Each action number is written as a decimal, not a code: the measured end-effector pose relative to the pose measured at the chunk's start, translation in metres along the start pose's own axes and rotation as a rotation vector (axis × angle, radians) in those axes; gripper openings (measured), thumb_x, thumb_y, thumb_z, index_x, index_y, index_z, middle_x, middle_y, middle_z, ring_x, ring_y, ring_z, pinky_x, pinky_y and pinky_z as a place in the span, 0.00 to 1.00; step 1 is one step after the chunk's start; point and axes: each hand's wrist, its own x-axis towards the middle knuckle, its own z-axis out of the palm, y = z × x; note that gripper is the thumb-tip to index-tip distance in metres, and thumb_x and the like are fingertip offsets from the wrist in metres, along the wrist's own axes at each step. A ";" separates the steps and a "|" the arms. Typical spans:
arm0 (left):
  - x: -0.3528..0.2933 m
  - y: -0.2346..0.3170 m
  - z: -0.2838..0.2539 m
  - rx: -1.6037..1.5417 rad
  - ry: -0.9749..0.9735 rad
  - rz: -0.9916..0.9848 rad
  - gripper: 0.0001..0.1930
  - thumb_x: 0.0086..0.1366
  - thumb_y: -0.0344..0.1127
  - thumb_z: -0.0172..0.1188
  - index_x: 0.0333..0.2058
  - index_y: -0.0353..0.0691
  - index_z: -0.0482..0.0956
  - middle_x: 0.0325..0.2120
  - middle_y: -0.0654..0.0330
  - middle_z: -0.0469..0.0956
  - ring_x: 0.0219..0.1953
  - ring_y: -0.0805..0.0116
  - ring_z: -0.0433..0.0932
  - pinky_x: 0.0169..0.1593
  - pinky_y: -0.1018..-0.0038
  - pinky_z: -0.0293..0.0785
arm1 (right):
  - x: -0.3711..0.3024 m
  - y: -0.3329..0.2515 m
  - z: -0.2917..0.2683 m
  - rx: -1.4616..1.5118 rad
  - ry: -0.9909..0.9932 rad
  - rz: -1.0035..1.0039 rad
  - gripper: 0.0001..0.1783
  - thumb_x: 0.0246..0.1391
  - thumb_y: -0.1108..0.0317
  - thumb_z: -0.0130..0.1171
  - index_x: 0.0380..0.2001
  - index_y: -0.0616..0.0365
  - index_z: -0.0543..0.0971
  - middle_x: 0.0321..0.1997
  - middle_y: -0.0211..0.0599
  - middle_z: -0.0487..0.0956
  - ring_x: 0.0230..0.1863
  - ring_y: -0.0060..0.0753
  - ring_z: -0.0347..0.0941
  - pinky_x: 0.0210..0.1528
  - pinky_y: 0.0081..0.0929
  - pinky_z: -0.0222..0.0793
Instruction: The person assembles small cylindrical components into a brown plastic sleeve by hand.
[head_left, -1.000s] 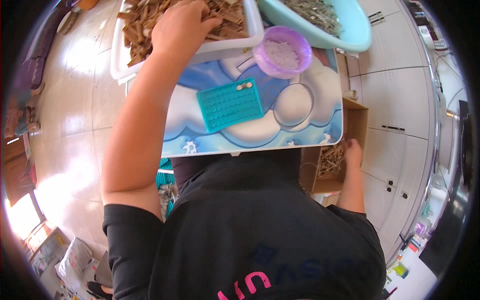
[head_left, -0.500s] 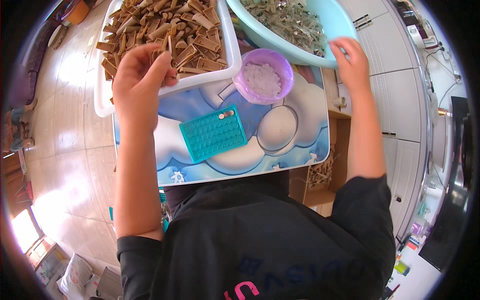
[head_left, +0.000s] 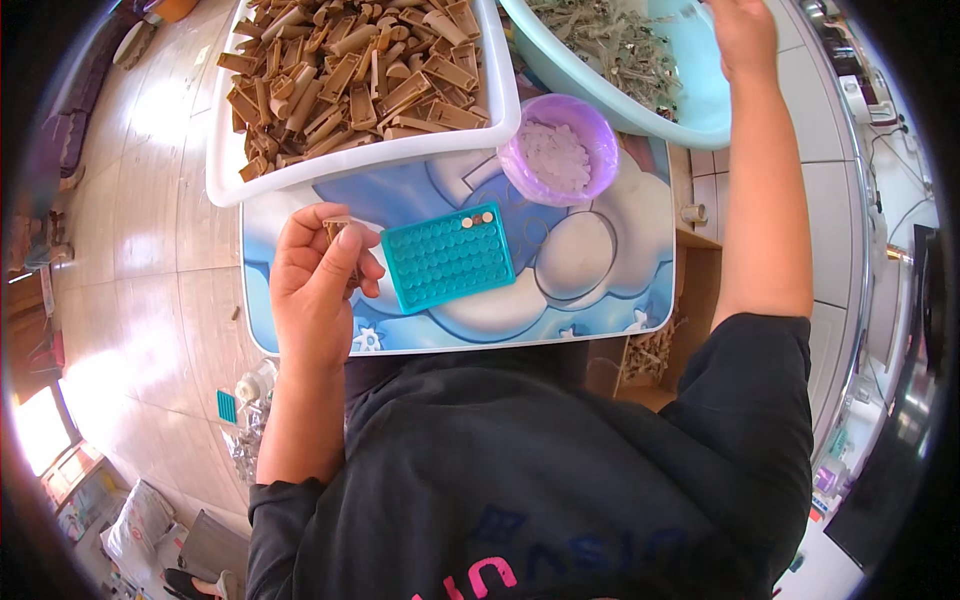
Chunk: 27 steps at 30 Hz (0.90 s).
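One brown piece sits pinched in L hand, at 9 o'clock of green tray; prob. light, stiff, maybe slick, so best held by its long sides. R hand is approx. 2 o'clock, by blue basin; can't tell its grip.

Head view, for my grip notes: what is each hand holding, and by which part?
Left hand: a brown piece, pinched between thumb and fingers, one end showing above the thumb. Right hand: cannot tell; partly cropped.

On tabletop, tray. Behind it, bin of pieces at left; tub at right, with bowl before it. Right of tabletop, box.
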 end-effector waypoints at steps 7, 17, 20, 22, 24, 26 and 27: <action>-0.009 -0.014 0.003 -0.029 -0.005 -0.032 0.11 0.64 0.30 0.53 0.44 0.37 0.68 0.29 0.59 0.76 0.24 0.75 0.73 0.26 0.81 0.69 | -0.032 -0.002 -0.005 -0.114 0.086 -0.015 0.10 0.51 0.74 0.57 0.39 0.62 0.77 0.33 0.30 0.78 0.34 0.19 0.73 0.39 0.17 0.68; -0.018 -0.019 0.018 -0.019 -0.010 -0.094 0.11 0.64 0.30 0.53 0.44 0.37 0.68 0.27 0.61 0.73 0.22 0.78 0.70 0.24 0.81 0.66 | -0.052 0.016 -0.034 -0.256 0.058 0.040 0.09 0.50 0.75 0.56 0.36 0.62 0.78 0.29 0.30 0.78 0.28 0.20 0.72 0.35 0.16 0.69; -0.021 -0.021 0.017 -0.034 -0.045 -0.103 0.09 0.63 0.30 0.54 0.42 0.38 0.69 0.24 0.65 0.70 0.19 0.80 0.65 0.21 0.84 0.59 | -0.070 -0.005 -0.017 -0.108 0.138 0.030 0.09 0.50 0.77 0.56 0.37 0.62 0.78 0.29 0.29 0.78 0.28 0.20 0.72 0.35 0.17 0.69; -0.021 -0.026 0.014 -0.056 -0.080 -0.114 0.07 0.63 0.31 0.55 0.38 0.39 0.69 0.20 0.69 0.67 0.15 0.82 0.60 0.18 0.84 0.52 | -0.081 -0.016 -0.010 0.030 0.187 -0.107 0.09 0.50 0.79 0.56 0.37 0.63 0.77 0.30 0.30 0.78 0.29 0.19 0.72 0.36 0.16 0.69; -0.023 -0.026 0.019 -0.037 -0.055 -0.129 0.06 0.63 0.31 0.55 0.37 0.39 0.69 0.18 0.70 0.65 0.14 0.83 0.59 0.17 0.84 0.50 | -0.088 -0.009 -0.018 -0.158 0.191 -0.148 0.10 0.50 0.79 0.56 0.38 0.63 0.77 0.31 0.30 0.77 0.31 0.19 0.72 0.36 0.16 0.69; -0.024 -0.026 0.020 -0.018 -0.033 -0.144 0.06 0.62 0.32 0.55 0.35 0.39 0.69 0.17 0.71 0.64 0.14 0.83 0.58 0.16 0.84 0.49 | -0.093 -0.006 -0.025 -0.348 0.196 -0.187 0.10 0.49 0.80 0.57 0.38 0.63 0.76 0.32 0.30 0.77 0.32 0.18 0.72 0.37 0.16 0.69; -0.026 -0.028 0.018 -0.033 -0.050 -0.160 0.06 0.62 0.32 0.56 0.35 0.40 0.69 0.17 0.71 0.64 0.13 0.83 0.58 0.16 0.84 0.49 | -0.097 -0.015 -0.025 -0.353 0.235 -0.155 0.11 0.51 0.74 0.58 0.39 0.61 0.77 0.35 0.31 0.78 0.35 0.21 0.73 0.41 0.17 0.68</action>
